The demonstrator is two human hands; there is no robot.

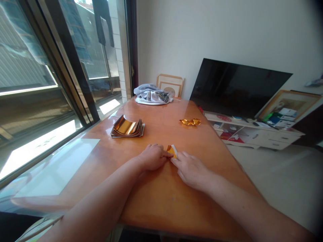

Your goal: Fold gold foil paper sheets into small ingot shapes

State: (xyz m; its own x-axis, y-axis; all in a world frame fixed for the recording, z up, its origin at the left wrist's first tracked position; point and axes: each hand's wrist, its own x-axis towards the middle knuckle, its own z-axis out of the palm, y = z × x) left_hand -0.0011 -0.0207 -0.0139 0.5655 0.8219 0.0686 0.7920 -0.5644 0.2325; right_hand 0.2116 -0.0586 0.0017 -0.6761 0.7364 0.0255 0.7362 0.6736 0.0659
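Note:
Both hands meet over a small folded piece of gold foil paper [172, 152] lying on the wooden table; a pale edge shows along its right side. My left hand [154, 156] presses its left part with an extended index finger, the other fingers curled. From the right, my right hand [190, 168] grips the paper's lower right edge, its thumb partly hidden. Farther left rests a stack of curled gold foil sheets [126, 127]. Beyond my right hand sits a folded gold foil piece [190, 122], touched by neither hand.
The brown table [161, 195] stretches away from me. A pile of folded cloth [152, 94] lies at its far end, near leaning picture frames [171, 82]. Glass sliding doors run along the left. To the right, a large television [237, 89] stands on a white cabinet [264, 136].

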